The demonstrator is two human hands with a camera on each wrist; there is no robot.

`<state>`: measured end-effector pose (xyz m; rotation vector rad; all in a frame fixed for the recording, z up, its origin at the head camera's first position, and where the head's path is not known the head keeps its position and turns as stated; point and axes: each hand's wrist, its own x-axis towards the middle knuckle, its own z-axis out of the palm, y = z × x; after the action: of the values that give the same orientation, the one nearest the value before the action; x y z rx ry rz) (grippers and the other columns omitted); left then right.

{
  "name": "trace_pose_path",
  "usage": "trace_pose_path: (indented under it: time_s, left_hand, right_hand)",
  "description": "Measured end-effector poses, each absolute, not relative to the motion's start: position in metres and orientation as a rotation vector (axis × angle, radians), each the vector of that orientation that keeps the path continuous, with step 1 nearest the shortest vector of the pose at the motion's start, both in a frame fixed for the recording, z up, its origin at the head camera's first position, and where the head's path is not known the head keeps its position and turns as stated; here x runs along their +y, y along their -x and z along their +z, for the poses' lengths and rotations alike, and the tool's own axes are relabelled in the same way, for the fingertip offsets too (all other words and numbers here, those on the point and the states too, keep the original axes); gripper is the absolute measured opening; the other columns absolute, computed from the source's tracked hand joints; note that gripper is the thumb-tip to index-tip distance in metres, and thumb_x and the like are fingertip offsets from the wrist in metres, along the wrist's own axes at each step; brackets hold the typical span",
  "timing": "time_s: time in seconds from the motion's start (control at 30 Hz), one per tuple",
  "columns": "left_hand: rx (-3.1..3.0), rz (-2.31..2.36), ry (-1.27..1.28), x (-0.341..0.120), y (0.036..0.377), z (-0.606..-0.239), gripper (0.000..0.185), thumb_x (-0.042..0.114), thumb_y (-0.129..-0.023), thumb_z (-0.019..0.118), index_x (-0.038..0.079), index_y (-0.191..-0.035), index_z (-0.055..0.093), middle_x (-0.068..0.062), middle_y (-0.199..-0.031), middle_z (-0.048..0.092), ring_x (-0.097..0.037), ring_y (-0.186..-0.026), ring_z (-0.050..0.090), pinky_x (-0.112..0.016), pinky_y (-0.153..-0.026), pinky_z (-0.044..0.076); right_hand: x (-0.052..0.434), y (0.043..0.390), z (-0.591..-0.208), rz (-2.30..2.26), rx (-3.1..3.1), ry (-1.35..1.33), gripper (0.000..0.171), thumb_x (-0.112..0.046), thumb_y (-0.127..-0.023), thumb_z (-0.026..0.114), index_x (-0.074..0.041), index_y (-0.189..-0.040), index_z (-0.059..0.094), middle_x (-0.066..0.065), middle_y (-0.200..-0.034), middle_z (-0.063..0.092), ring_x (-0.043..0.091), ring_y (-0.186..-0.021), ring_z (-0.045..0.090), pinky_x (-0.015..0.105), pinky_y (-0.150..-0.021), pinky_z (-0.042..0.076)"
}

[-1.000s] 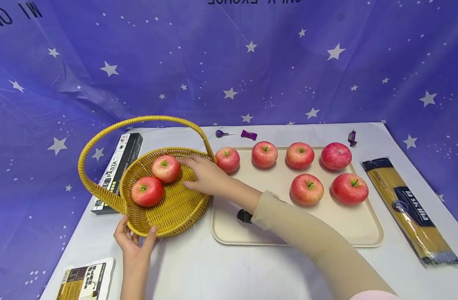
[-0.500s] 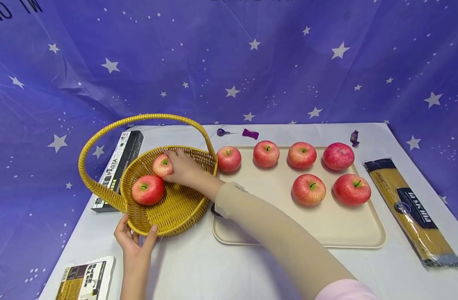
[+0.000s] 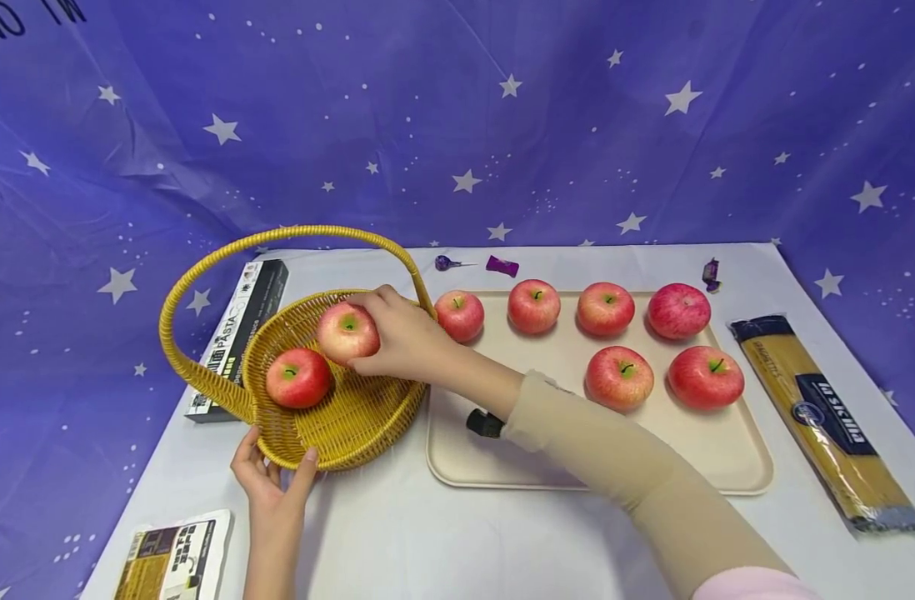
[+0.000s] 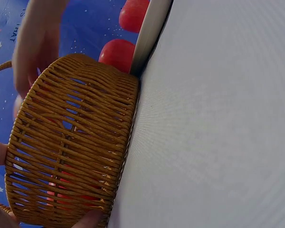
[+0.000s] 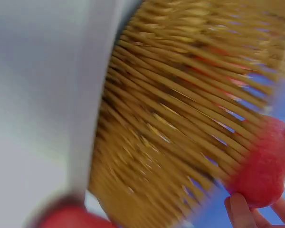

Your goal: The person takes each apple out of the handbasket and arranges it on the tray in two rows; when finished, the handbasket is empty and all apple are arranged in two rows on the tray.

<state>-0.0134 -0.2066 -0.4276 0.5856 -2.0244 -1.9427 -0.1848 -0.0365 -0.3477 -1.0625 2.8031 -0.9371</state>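
My right hand (image 3: 405, 337) grips a red apple (image 3: 348, 333) above the yellow wicker basket (image 3: 360, 433); in the right wrist view this apple (image 5: 263, 164) shows over the basket's rim, with fingertips around it. Another apple (image 3: 298, 378) lies inside the basket at the left. My left hand (image 3: 273, 492) holds the basket's near rim, its thumb on the edge and its fingers against the outer wall. In the left wrist view the woven side of the basket (image 4: 71, 137) fills the left half, and the right hand (image 4: 38, 42) is blurred behind it.
A beige tray (image 3: 502, 458) with several apples stands right of the basket. A spaghetti pack (image 3: 825, 425) lies at the far right, a pasta box (image 3: 236, 333) behind the basket, and a white-edged packet (image 3: 176, 554) at the front left. Wrapped sweets (image 3: 502, 266) and a lollipop (image 3: 444, 262) lie at the back.
My right hand has closed on the rear apple in the basket, lifted it and drawn it to the right. My left hand has stayed at the basket's rim.
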Motion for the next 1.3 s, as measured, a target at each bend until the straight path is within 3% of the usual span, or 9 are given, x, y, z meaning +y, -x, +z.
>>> trace_pose_path:
  time_s: [0.23,0.43,0.57,0.73,0.93,1.1,1.3]
  left_hand:
    - [-2.037,-1.946,-0.59,-0.207,0.013,-0.427,0.08,0.005,-0.094,0.059,0.02,-0.148,0.003,-0.01,-0.156,0.004,-0.029,-0.144,0.004,-0.031,-0.117,0.01]
    - [-2.032,-1.922,-0.574,-0.205,0.013,-0.428,0.079,0.002,-0.093,0.059,0.017,-0.148,0.004,-0.012,-0.157,0.003,-0.027,-0.144,0.003,-0.027,-0.117,0.005]
    - [-2.037,-1.919,-0.58,-0.206,0.012,-0.428,0.079,0.003,-0.093,0.06,0.018,-0.148,0.004,-0.011,-0.157,0.002,-0.027,-0.144,0.002,-0.027,-0.117,0.006]
    - [-2.03,-1.927,-0.577,-0.207,0.013,-0.429,0.079,0.002,-0.093,0.059,0.018,-0.148,0.004,-0.011,-0.157,0.001,-0.027,-0.144,0.001,-0.028,-0.117,0.005]
    - [-1.99,-1.917,-0.532,-0.206,0.014,-0.431,0.078,-0.003,-0.092,0.058,0.014,-0.148,0.006,-0.014,-0.156,0.004,-0.028,-0.144,0.003,-0.028,-0.117,0.004]
    - [-2.009,-1.904,-0.548,-0.206,0.014,-0.43,0.078,-0.001,-0.092,0.058,0.015,-0.148,0.006,-0.013,-0.157,0.004,-0.027,-0.144,0.004,-0.028,-0.117,0.004]
    - [-2.013,-1.89,-0.53,-0.206,0.013,-0.43,0.077,-0.002,-0.092,0.058,0.014,-0.148,0.007,-0.013,-0.155,0.007,-0.03,-0.143,0.007,-0.027,-0.117,0.007]
  right_hand:
    - [0.052,0.154,-0.321,-1.099,2.851,1.038,0.079,-0.036,-0.073,0.08,-0.017,-0.141,0.045,0.0,-0.126,0.05,0.013,-0.111,0.05,0.036,-0.091,0.048]
    - [0.126,0.146,-0.346,-0.99,2.915,0.76,0.078,-0.036,-0.071,0.08,-0.017,-0.139,0.045,0.002,-0.131,0.05,0.019,-0.115,0.051,0.044,-0.095,0.046]
    - [0.154,0.143,-0.367,-0.85,2.889,0.655,0.076,-0.037,-0.071,0.08,-0.015,-0.136,0.047,0.005,-0.127,0.051,0.023,-0.11,0.054,0.047,-0.092,0.047]
    - [0.166,0.139,-0.381,-0.728,2.888,0.628,0.073,-0.038,-0.071,0.081,-0.012,-0.132,0.051,0.005,-0.116,0.054,0.022,-0.098,0.057,0.045,-0.083,0.051]
    - [0.171,0.138,-0.389,-0.703,2.876,0.617,0.074,-0.036,-0.071,0.082,-0.01,-0.133,0.051,0.007,-0.117,0.055,0.023,-0.099,0.058,0.045,-0.083,0.052]
    - [0.168,0.137,-0.39,-0.681,2.869,0.644,0.078,-0.033,-0.074,0.082,-0.008,-0.138,0.046,0.011,-0.125,0.053,0.029,-0.111,0.055,0.049,-0.091,0.049]
    - [0.149,0.138,-0.383,-0.729,2.921,0.805,0.078,-0.041,-0.077,0.078,-0.011,-0.141,0.046,0.009,-0.141,0.045,0.029,-0.13,0.039,0.051,-0.105,0.038]
